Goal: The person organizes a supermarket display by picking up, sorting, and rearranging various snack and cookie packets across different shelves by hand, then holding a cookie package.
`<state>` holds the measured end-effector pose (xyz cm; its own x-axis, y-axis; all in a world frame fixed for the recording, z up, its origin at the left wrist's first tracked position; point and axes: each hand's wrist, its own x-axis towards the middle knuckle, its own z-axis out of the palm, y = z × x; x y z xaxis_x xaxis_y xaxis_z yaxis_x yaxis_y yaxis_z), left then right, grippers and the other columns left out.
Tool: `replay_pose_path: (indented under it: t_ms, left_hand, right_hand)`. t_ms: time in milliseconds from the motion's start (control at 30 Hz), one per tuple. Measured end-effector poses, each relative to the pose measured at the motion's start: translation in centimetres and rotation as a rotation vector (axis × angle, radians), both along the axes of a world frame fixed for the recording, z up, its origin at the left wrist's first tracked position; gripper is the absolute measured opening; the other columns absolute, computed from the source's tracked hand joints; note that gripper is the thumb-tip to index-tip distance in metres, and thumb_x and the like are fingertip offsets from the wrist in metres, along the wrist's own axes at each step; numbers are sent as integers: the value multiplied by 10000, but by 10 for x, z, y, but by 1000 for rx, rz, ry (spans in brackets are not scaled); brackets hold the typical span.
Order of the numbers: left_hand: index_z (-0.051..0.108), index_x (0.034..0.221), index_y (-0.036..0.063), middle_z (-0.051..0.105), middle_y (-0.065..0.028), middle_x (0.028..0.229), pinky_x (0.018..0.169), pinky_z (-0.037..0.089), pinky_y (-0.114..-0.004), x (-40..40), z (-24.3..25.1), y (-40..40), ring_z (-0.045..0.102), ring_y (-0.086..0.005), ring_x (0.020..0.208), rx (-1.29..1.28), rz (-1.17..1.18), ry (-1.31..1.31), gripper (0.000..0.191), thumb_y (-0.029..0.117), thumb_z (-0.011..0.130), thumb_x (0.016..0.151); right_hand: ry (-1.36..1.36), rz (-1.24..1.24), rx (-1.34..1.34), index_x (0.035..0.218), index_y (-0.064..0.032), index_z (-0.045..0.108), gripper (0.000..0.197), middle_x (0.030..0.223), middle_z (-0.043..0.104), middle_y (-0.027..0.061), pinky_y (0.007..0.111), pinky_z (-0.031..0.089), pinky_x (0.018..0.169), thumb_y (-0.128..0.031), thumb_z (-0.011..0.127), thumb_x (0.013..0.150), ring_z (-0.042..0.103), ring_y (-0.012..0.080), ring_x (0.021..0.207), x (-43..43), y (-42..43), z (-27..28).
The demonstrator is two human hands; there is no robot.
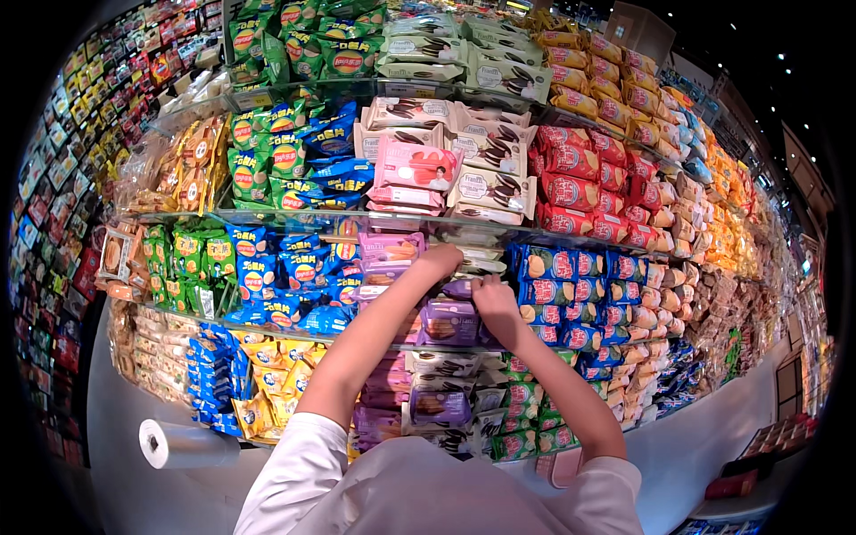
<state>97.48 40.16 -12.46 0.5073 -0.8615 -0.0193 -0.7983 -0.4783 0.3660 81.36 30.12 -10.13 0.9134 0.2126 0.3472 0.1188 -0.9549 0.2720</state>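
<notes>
Both of my hands reach into the middle tier of a stepped snack display. My left hand (441, 261) is at the back of the tier, beside pale Franzzi biscuit packs (483, 259); its fingertips are hidden, so its hold does not show. Lower and to the right, my right hand (496, 304) has bent fingers at the end of a purple biscuit pack (459, 289). Whether it grips that pack or only touches it is unclear. Just below lie dark purple Franzzi packs (449, 322), and lilac packs (390, 249) are stacked left of my left forearm.
Clear shelf edges (281, 215) separate the tiers. Blue Lay's chip bags (304, 273) fill the left side, blue snack packs (547, 264) the right. Pink packs (416, 166) sit above my hands. A roll of plastic bags (190, 445) stands out at lower left.
</notes>
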Motion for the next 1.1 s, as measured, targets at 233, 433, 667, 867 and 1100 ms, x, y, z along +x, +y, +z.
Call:
replay_pose_path:
  t_ms: [233, 433, 667, 867, 1100]
  left_hand:
    - [669, 859, 47, 628, -195, 880, 734, 498, -412, -38, 33, 7, 614, -342, 848, 36, 61, -145, 211, 20, 531, 702]
    - [539, 942, 15, 569, -160, 846, 683, 486, -405, -110, 65, 43, 582, -333, 818, -407, 60, -276, 270, -15, 516, 674]
    - [551, 1011, -3, 507, -137, 1100, 849, 444, -366, -133, -4, 58, 483, -302, 1034, -358, 142, -172, 406, 93, 661, 632]
    - [581, 934, 57, 563, -91, 940, 799, 443, -360, -112, -32, 19, 544, -266, 926, -422, 101, -242, 218, 241, 553, 822]
    - [579, 866, 125, 565, -9, 881, 683, 450, -332, -100, -30, 5, 557, -195, 857, -403, 19, -365, 184, 299, 572, 805]
  right_hand:
    - [270, 116, 111, 731, -2, 598, 114, 772, 592, 136, 349, 509, 634, -87, 529, 697, 574, 270, 812, 33, -8, -40]
    - [222, 247, 598, 708, -7, 586, 59, 707, 587, 146, 373, 500, 622, -44, 543, 723, 577, 306, 691, 13, -22, -31]
    - [137, 41, 583, 920, 20, 572, 298, 901, 571, 157, 386, 440, 759, -230, 624, 766, 525, 309, 874, -69, -2, 30]
    - [119, -3, 591, 1148, -45, 504, 482, 1065, 527, 145, 392, 439, 797, -233, 675, 739, 520, 322, 948, -97, -8, 32]
    - [101, -15, 521, 1121, -78, 531, 436, 994, 519, 128, 385, 449, 755, -195, 667, 723, 525, 305, 910, -90, -7, 23]
